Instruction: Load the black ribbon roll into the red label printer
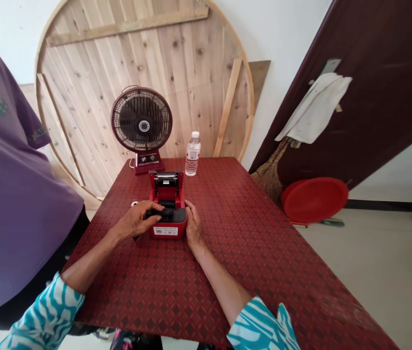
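A small red and black label printer [168,231] stands on the table with its lid raised and tipped back, so the roller inside shows. A white sticker with print is on its near face. My left hand [136,218] comes from the left, its thumb and fingers closed on the black part at the printer's top. My right hand [193,224] wraps along the printer's right side and steadies it. Just behind my left hand, a small white roll [134,203] is partly hidden. Whether a small piece sits under my left fingertips is hard to make out.
The table [249,253] has a red patterned cover. A dark red fan [142,119] and a water bottle [192,154] stand at its back. A person in a purple shirt [20,194] is close on the left. A red basin [315,199] and a straw broom [269,175] are at right.
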The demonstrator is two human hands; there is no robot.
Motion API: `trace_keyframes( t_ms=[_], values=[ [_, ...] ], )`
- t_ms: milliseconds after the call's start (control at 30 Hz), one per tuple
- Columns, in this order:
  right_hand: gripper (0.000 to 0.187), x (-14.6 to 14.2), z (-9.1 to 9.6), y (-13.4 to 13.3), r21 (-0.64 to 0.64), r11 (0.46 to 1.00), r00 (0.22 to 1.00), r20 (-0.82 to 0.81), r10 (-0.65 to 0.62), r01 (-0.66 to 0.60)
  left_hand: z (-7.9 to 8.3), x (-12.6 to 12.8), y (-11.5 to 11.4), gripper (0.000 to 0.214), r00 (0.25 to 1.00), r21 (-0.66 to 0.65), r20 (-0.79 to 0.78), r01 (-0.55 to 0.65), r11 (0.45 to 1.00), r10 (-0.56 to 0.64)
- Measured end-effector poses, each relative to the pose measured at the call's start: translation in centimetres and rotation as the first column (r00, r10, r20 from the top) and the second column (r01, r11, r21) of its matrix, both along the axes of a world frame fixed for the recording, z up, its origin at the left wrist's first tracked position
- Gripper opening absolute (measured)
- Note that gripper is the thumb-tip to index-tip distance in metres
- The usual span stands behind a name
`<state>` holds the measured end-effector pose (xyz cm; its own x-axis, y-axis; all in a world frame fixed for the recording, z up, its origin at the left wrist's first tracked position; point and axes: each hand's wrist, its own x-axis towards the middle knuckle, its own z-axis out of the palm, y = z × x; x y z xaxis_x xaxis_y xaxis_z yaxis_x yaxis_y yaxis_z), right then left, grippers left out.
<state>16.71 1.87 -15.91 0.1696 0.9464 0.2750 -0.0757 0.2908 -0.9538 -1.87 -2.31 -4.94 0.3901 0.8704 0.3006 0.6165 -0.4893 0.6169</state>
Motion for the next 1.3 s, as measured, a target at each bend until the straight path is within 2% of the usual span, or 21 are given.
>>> trace_keyframes(
  t_ms=[133,267,400,533,667,900,1100,1300],
  values=[
    [0.039,0.1,0.1,-0.2,0.002,1.0,1.0,0.005,0.003,-0.003,-0.6,0.0,0.3,0.013,0.998,0.128,-0.03,0.05,0.991,-0.046],
    [0.038,0.1,0.0,-0.1,0.014,1.0,1.0,0.005,0.008,-0.009,-0.2,0.0,0.0,0.014,0.991,0.297,-0.132,0.076,0.952,-0.038],
    [0.038,0.1,-0.1,0.1,0.016,1.0,1.0,0.006,-0.006,0.006,0.5,0.1,-0.5,0.016,0.962,0.339,-0.271,0.136,0.931,-0.041],
    [0.038,0.1,-0.3,0.2,0.024,1.0,1.0,-0.004,-0.008,0.008,0.5,0.3,-1.2,0.017,0.946,0.371,-0.323,0.154,0.916,-0.028],
    [0.038,0.1,-0.4,0.1,0.037,0.999,1.0,-0.016,0.001,0.0,0.0,0.6,-2.0,0.018,0.929,0.497,-0.365,0.142,0.856,0.057],
    [0.038,0.0,-0.4,0.2,0.032,0.999,0.999,-0.031,-0.006,0.007,-1.4,0.3,-2.1,0.022,0.929,0.66,-0.354,0.166,0.732,0.108],
    [0.039,0.1,-0.3,0.2,0.013,1.0,1.0,-0.024,-0.003,0.004,-2.1,0.0,-1.9,0.026,0.942,0.716,-0.322,0.176,0.676,0.096],
    [0.038,0.0,-0.5,0.1,0.024,1.0,1.0,-0.029,-0.001,0.002,-1.9,0.4,-2.4,0.024,0.939,0.775,-0.292,0.123,0.619,0.179]
  ],
)
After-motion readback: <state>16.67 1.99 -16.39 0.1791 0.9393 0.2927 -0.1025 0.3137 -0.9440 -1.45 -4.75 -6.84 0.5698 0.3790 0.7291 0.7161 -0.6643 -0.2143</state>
